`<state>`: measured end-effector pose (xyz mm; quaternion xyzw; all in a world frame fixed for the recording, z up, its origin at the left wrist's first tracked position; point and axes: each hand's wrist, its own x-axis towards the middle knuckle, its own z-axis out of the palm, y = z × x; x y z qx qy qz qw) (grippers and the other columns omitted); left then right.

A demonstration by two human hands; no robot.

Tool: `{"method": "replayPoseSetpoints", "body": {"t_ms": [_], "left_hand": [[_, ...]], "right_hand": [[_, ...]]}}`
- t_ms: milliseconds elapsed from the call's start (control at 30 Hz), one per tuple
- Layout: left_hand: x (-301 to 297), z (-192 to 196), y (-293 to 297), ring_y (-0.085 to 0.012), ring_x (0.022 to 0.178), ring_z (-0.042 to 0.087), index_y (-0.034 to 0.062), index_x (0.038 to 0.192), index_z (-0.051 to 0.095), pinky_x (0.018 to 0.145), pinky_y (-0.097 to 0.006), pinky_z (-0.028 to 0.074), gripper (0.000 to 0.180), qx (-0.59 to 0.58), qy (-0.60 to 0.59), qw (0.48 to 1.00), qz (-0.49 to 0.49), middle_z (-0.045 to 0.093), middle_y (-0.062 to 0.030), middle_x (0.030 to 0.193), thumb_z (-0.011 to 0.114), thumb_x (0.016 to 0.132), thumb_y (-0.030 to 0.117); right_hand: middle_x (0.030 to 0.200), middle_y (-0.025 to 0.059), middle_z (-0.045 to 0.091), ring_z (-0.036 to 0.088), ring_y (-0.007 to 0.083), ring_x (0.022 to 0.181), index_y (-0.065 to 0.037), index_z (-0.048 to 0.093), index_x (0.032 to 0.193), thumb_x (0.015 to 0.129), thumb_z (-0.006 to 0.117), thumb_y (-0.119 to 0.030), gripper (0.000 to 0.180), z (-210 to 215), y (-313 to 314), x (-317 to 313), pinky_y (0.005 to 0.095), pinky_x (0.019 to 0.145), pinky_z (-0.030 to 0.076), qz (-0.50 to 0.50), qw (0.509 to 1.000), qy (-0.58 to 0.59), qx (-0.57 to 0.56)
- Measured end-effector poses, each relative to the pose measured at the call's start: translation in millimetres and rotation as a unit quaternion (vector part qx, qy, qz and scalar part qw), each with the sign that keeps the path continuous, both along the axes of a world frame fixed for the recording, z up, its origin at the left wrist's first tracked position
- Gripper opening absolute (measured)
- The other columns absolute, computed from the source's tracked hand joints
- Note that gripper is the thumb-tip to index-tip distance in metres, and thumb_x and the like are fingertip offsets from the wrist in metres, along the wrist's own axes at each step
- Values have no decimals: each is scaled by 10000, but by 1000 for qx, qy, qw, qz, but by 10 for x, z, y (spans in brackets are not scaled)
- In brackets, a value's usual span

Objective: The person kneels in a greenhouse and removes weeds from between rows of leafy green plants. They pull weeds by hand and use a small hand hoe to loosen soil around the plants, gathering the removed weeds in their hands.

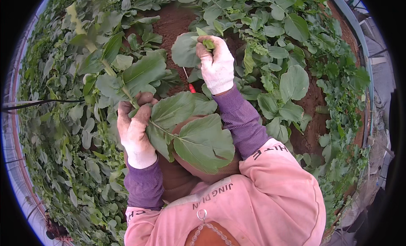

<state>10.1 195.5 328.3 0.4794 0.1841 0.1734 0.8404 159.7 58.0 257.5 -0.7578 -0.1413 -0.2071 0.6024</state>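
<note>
My left hand (136, 125), in a soil-stained white glove, is closed round a thick pale-green leafy stalk (111, 71). The stalk slants up to the far left, and its top end is blurred. Broad green leaves (198, 138) spread to the right of this hand, over my knees. My right hand (218, 64), in a similar glove, is raised further away and pinches a small green leaf (209, 43). A large rounded leaf (185, 50) sits against its left side; I cannot tell if it is gripped too. Between the hands, a red-handled tool (192, 88) with a thin metal shaft is partly hidden by leaves.
Dense leafy plants (63, 131) fill the left side, with more plants (292, 89) on the right. Reddish-brown soil (173, 28) shows between the rows. A thin black line (46, 102) crosses at the left. Pale sheeting (382, 85) borders the right edge.
</note>
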Motion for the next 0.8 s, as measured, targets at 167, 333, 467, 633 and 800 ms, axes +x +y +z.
{"method": "replayPoseSetpoints", "body": {"t_ms": [167,333,467,633,800], "left_hand": [[168,74,171,-217,1030,542,-30,1224,406,868,-296,437,474,281,21,960,-4,527,-127,1138,462,757,-85],[364,5,309,-143,1018,542,4,1217,442,865,-266,421,452,376,35,924,-67,572,-91,1118,606,801,74],[337,50,456,-241,854,601,-12,1124,499,735,-322,465,371,590,37,804,-56,614,-153,971,555,773,92],[298,188,489,-315,707,569,47,819,553,619,-396,451,181,834,104,540,-35,591,-120,781,618,658,96],[145,388,264,-206,768,594,-11,1008,608,707,-293,472,382,676,-47,731,-77,612,-86,825,516,641,-68]], "right_hand": [[786,100,620,625,180,704,-10,580,954,814,595,-115,176,879,193,-503,275,630,485,160,979,-128,17],[744,66,599,588,155,639,-11,557,951,854,555,-178,194,1309,401,-666,286,586,471,329,859,146,364],[927,96,585,556,88,610,11,460,1152,843,547,-184,375,1219,330,-606,203,471,453,220,902,111,354],[1314,86,391,384,301,1220,-154,417,1282,587,760,-260,782,1027,75,-612,481,1019,292,147,905,-350,-190],[1005,73,612,516,259,1072,-148,519,1156,672,701,-441,594,875,-122,-220,458,992,305,266,859,-22,-436]]}}
